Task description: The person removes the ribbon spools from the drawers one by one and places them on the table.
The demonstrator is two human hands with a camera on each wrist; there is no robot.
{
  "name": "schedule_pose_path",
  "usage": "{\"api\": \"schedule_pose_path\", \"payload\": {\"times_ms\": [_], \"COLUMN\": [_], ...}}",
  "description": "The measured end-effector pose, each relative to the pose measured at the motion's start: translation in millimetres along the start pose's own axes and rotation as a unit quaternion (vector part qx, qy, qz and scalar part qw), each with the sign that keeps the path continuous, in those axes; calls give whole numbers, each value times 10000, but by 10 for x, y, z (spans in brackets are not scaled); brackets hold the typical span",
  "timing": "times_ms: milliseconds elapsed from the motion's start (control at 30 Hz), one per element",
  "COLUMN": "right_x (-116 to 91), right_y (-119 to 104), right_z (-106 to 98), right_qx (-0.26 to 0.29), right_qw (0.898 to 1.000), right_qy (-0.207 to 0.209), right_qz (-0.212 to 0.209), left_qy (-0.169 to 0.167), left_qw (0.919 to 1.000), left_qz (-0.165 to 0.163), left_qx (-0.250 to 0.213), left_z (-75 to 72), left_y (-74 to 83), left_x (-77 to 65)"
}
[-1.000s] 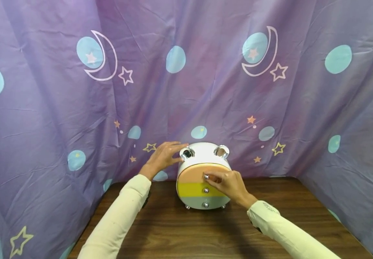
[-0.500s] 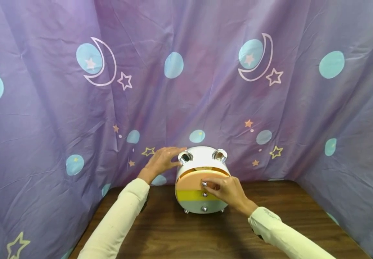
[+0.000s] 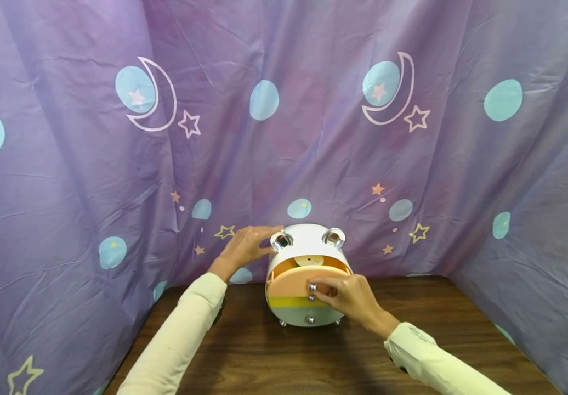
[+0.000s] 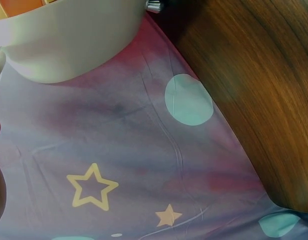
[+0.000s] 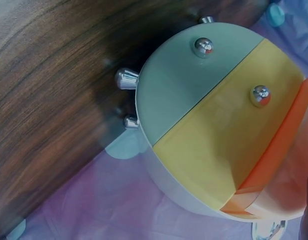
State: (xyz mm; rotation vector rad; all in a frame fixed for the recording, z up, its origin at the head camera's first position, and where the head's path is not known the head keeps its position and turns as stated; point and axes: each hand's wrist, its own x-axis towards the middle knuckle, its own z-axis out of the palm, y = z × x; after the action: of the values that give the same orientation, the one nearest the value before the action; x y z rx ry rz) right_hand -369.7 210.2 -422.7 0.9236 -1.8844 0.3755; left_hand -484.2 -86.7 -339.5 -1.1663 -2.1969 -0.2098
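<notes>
A small round-fronted drawer box (image 3: 306, 235) with a white shell, two silver ring-shaped ears and short silver feet stands at the back of the table. My left hand (image 3: 246, 245) holds its upper left side, fingers above the left ear (image 3: 282, 241) and thumb below it. My right hand (image 3: 350, 296) pinches the silver knob (image 3: 312, 287) of the top orange drawer (image 3: 288, 285), which sticks out of the shell. Below it the yellow drawer (image 5: 213, 120) and the green drawer (image 5: 178, 75) are flush. The right wrist view shows the orange drawer's side beyond the yellow front.
The box stands on a dark wooden table (image 3: 264, 362). A purple curtain (image 3: 215, 164) with moons, stars and blue ovals hangs close behind it and along both sides.
The orange drawer has come out from flush, drawn forward by my right hand, exposing a gap under the shell. My left hand stays at the left ear; the head view has shifted slightly.
</notes>
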Motion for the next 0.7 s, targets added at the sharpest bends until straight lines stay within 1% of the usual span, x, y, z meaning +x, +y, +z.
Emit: {"api": "schedule_pose_path", "payload": {"times_ms": [233, 367, 567, 700], "right_x": [12, 15, -15, -30], "right_y": [-87, -133, -185, -206], "right_z": [-77, -108, -143, -169], "right_qx": [167, 201, 341, 390], "right_qw": [9998, 9996, 9990, 9988], "right_qy": [-100, -86, -54, -42], "right_qz": [-41, -165, -273, -308], "left_qy": [-31, 16, -22, 16], "left_qw": [10000, 9999, 9999, 9999], "left_qz": [-10, 38, -23, -27], "left_qx": [54, 135, 134, 119], "left_z": [-16, -28, -28, -27], "left_y": [14, 20, 35, 41], "left_x": [7, 8, -6, -5]}}
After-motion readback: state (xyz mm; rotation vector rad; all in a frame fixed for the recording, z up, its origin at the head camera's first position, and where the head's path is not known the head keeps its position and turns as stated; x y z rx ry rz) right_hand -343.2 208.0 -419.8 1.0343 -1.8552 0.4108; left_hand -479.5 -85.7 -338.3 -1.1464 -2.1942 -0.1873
